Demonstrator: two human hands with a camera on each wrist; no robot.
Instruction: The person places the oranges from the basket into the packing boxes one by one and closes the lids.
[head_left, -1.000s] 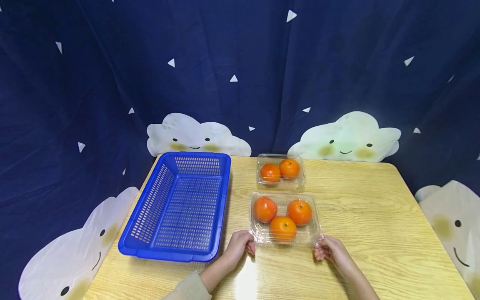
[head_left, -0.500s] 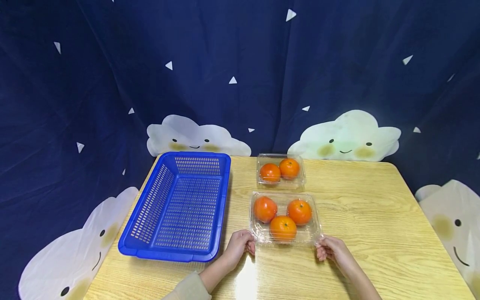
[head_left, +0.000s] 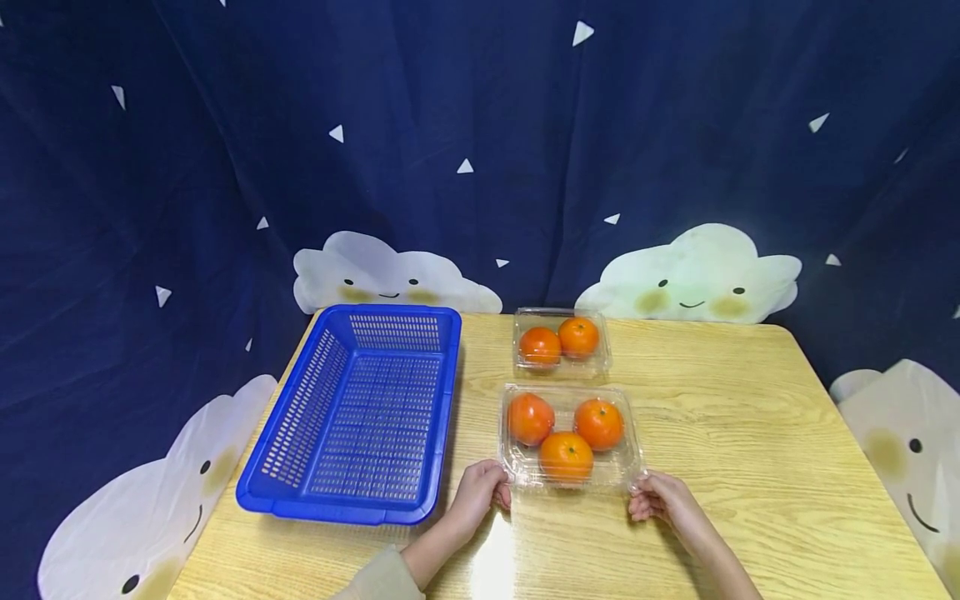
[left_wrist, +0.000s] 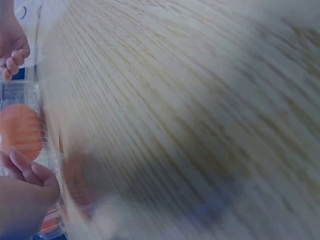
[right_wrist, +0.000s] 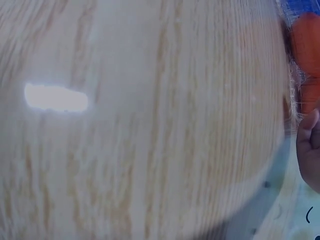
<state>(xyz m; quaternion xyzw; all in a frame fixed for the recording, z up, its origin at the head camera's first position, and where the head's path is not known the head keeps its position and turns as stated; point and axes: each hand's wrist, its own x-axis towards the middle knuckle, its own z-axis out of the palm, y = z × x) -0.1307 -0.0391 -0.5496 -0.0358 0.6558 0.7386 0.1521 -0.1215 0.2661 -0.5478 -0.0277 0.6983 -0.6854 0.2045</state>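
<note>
A clear plastic clamshell box [head_left: 618, 460] lies on the table in the head view, with three orange fruits inside. The front one [head_left: 566, 457] looks like a mandarin. My left hand [head_left: 476, 496] pinches the box's near left corner, while my right hand [head_left: 667, 504] pinches the near right corner. Both hands have their lower fingers curled under. At the left wrist view's edge, my left hand [left_wrist: 25, 205] is beside the box, partly cut off. The right wrist view catches only part of my right hand [right_wrist: 310, 150] at its margin.
Behind the held box stands a second clear box [head_left: 525, 371] with two orange fruits. A blue perforated basket [head_left: 442, 417] sits to the left, nothing visible in it. The wooden table [head_left: 750, 433] extends rightward, and a dark blue curtain [head_left: 405, 167] hangs behind.
</note>
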